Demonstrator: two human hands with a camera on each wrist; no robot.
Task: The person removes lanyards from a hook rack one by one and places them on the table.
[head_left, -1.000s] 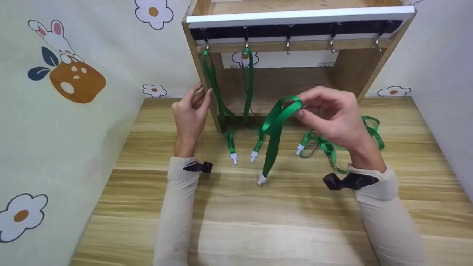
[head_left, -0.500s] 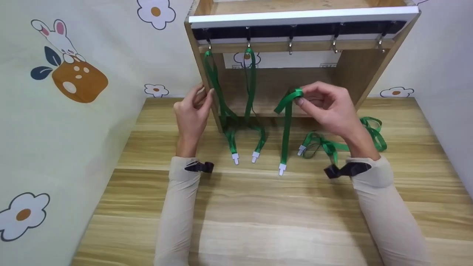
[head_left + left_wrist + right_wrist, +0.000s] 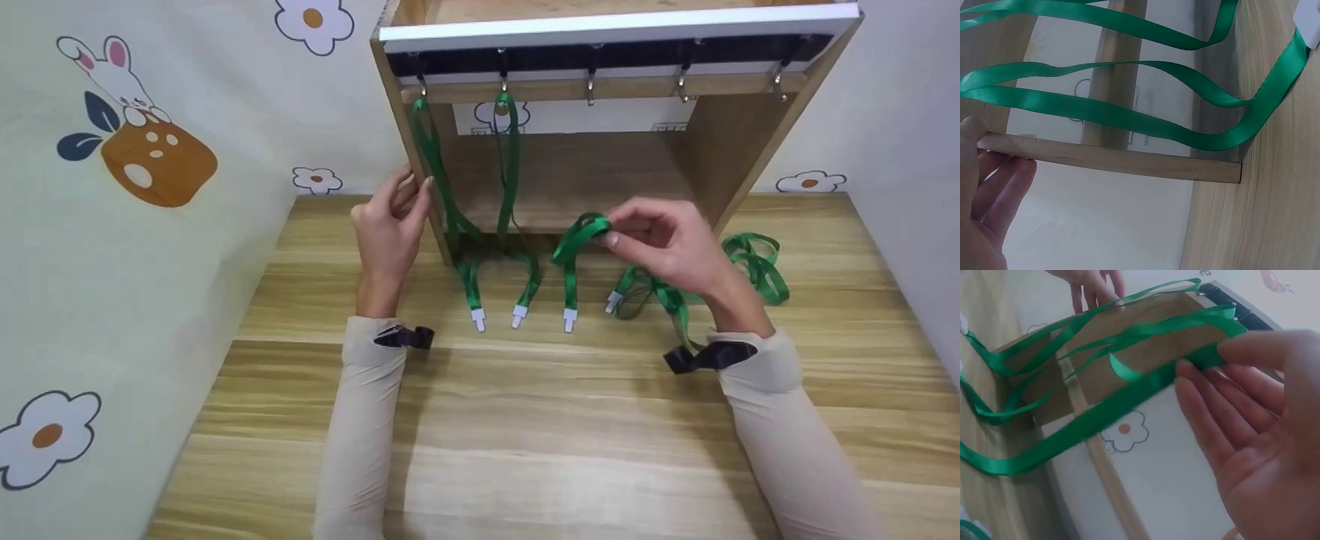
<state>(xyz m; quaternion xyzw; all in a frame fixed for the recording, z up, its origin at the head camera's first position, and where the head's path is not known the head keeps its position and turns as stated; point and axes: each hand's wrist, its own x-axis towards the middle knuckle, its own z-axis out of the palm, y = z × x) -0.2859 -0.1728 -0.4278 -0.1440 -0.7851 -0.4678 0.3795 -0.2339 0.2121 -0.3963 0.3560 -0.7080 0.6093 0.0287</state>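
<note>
My right hand [image 3: 664,244] pinches the looped upper end of a green lanyard [image 3: 571,281] between thumb and fingers, in front of the rack's opening. The lanyard's white clip [image 3: 570,321] points down at the tabletop. In the right wrist view the strap [image 3: 1123,399] runs from the fingertips down to the left. My left hand [image 3: 390,236] grips the left side panel [image 3: 1112,160] of a wooden rack, thumb on one face and fingers on the other. Two more green lanyards, a left one [image 3: 439,169] and a second one [image 3: 511,161], hang from the rack's two leftmost hooks.
Three more metal hooks, among them a middle hook [image 3: 590,88], hold nothing along the black strip [image 3: 630,62]. Loose green lanyards [image 3: 761,266] lie in a heap on the wooden table [image 3: 555,442], partly behind my right forearm. Patterned walls [image 3: 247,97] surround the table.
The right hand rose slightly toward the rack, then came down again with the lanyard. Its clip has shifted right and closer to the rack. My left hand has stayed at the panel.
</note>
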